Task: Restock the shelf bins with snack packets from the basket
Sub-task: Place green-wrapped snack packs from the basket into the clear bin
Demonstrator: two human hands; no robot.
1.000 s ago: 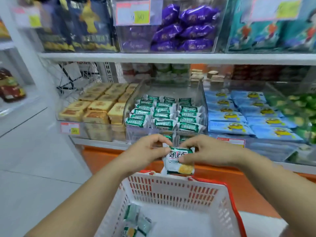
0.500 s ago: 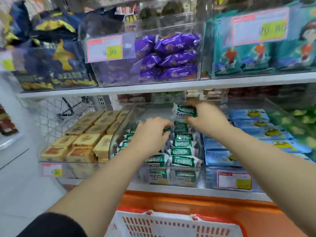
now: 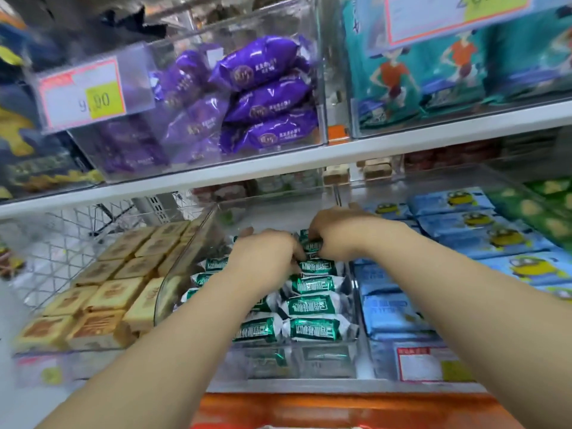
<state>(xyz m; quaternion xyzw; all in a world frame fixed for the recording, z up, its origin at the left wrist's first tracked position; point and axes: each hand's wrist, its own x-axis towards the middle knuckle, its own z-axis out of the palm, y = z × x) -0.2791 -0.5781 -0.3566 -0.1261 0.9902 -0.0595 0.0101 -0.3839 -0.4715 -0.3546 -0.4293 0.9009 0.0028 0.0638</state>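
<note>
- Right hand (image 3: 337, 239): grip curled round a green packet (image 3: 311, 245), pinching it at the far end of the right-hand row.
- Left hand (image 3: 263, 252): just left of the right, knuckles up, fingers bent down among the stock beside that packet. Cannot tell whether this grip pinches or only touches.
- Packet lies inside the clear bin (image 3: 185, 261), middle of the lower shelf, on top of the stock.
- Green packets (image 3: 312, 305): two rows running near to far, the near ones flat with labels up.
- Left of the bin: tan square cakes (image 3: 117, 292), in rows.
- Right of the bin: blue packets (image 3: 393, 314) with a yellow cartoon figure.
- Upper shelf (image 3: 309, 156): purple packets (image 3: 266, 109) in a clear box, with a price tag (image 3: 83, 94) reading 9.90 on its front, left side.
</note>
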